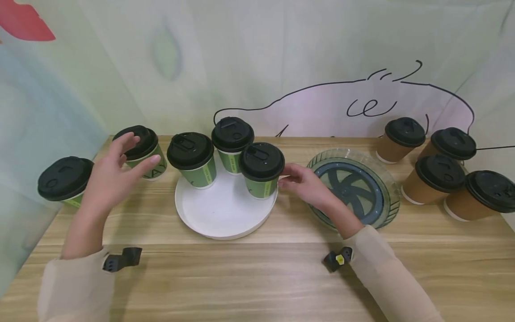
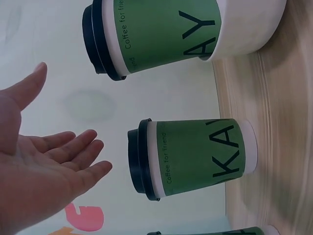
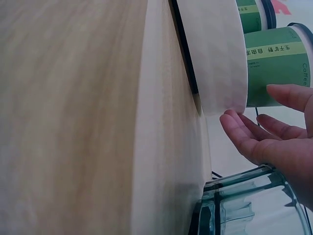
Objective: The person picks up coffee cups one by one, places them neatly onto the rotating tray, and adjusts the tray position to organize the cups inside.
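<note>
Over the left part of the tabletop (image 1: 225, 277), the left hand (image 1: 105, 179) is released, with fingers apart, near a green cup (image 1: 150, 145) but not touching it. The right hand (image 1: 307, 188) grasps nothing; its loose fingers are just beside the front right green cup (image 1: 263, 183), touching or not, I cannot tell. This cup stands with two more green cups (image 1: 197, 172) on a white tray (image 1: 225, 219). At the far left is another green cup (image 1: 66, 179); to the right are a transparent dish (image 1: 391, 199) and four brown cups (image 1: 434, 181)
</note>
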`<state>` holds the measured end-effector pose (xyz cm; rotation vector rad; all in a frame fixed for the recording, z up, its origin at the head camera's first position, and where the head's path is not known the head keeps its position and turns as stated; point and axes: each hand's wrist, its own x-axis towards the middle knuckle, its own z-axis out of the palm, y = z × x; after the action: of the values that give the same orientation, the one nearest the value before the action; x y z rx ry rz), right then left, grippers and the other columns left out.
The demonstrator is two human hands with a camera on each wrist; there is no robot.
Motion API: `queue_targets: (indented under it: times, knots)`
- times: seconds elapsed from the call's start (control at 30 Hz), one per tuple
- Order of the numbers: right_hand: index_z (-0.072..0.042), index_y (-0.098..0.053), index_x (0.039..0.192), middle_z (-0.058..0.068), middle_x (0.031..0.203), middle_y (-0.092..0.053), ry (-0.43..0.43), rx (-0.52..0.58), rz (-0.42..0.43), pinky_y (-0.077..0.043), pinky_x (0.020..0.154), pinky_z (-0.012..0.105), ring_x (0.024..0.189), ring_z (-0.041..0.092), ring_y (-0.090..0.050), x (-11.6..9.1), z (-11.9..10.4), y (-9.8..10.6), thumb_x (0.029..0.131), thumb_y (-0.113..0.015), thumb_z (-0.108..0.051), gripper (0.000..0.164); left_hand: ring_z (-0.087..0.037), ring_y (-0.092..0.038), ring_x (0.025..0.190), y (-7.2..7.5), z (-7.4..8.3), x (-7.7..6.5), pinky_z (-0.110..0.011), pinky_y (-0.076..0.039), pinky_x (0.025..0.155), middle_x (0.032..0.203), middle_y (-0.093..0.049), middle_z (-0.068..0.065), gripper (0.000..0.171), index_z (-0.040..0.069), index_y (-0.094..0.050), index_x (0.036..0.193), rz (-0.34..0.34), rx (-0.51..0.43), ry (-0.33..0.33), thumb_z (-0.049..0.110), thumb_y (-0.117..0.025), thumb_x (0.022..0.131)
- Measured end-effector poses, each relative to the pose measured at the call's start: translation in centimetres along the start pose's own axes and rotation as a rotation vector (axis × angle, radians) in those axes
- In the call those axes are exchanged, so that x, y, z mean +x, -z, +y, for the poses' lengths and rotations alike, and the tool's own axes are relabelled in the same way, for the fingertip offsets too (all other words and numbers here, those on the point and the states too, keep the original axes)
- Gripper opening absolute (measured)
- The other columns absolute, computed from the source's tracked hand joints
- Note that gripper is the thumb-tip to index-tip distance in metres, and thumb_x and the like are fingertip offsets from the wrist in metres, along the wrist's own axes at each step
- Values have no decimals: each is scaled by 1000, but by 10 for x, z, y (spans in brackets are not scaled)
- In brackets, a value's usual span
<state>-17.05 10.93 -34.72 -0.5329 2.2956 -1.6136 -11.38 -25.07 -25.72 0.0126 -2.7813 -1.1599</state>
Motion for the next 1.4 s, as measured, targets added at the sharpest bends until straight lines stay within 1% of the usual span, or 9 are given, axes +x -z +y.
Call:
queue_targets:
  times: [0.17, 0.43, 0.7, 0.87, 1.1, 1.2, 1.3, 1.4]
  knots:
    - [-2, -52, 124, 14, 118, -56, -1, -7, 3, -42, 94, 37, 108, 26, -53, 0, 0, 0, 88, -59, -5, 37, -37, -18, 133, 5, -3, -3, -48, -15, 108, 147, -22, -20, 81, 5, -11, 147, 20, 34, 13, 42, -55, 89]
    - [0, -52, 124, 15, 120, -56, 2, -5, -2, -42, 94, 37, 110, 27, -53, -1, 0, 0, 88, -59, -6, 37, -49, -16, 129, 17, -7, -9, -60, -18, 102, 149, -16, -18, 81, 10, -9, 148, 37, 70, 78, 44, -54, 89]
    - [-1, -52, 124, 15, 120, -56, -2, -8, 1, -42, 94, 37, 109, 27, -53, -1, 0, 0, 88, -59, -5, 37, -51, -15, 128, 31, -16, -13, -65, -14, 98, 150, -14, -15, 82, 14, -9, 148, 57, 123, 105, 46, -53, 88]
    - [-1, -51, 126, 15, 120, -56, -5, -6, 3, -41, 94, 38, 109, 27, -53, -1, 0, 0, 88, -59, -5, 39, -53, -14, 127, 36, -22, -15, -65, -15, 98, 150, -13, -14, 82, 13, -8, 148, 80, 138, 129, 46, -54, 88]
    - [-2, -51, 126, 14, 120, -56, -4, -9, 7, -40, 95, 38, 109, 26, -52, -1, 0, 0, 88, -59, -5, 40, -50, -10, 130, 40, -29, -19, -62, -14, 101, 150, -11, -16, 86, 9, -4, 148, 128, 122, 136, 42, -56, 88]
    - [-2, -51, 126, 14, 120, -56, -5, -8, 7, -40, 96, 38, 110, 26, -52, -1, 0, 0, 88, -59, -5, 40, -47, -10, 131, 44, -35, -20, -61, -14, 102, 150, -12, -15, 87, 9, -3, 147, 137, 122, 136, 40, -58, 87]
    - [-2, -51, 126, 14, 120, -56, -10, -7, 7, -40, 95, 38, 110, 26, -52, 0, 1, 0, 88, -59, -5, 40, -43, -10, 133, 47, -44, -20, -61, -14, 101, 151, -11, -14, 88, 11, -3, 148, 152, 150, 150, 40, -59, 87]
    - [-2, -51, 126, 14, 120, -56, -12, -6, 8, -41, 95, 37, 109, 26, -52, 0, 2, 1, 88, -59, -5, 39, -41, -7, 134, 49, -48, -21, -62, -13, 101, 151, -9, -14, 89, 11, -1, 147, 157, 165, 160, 39, -59, 86]
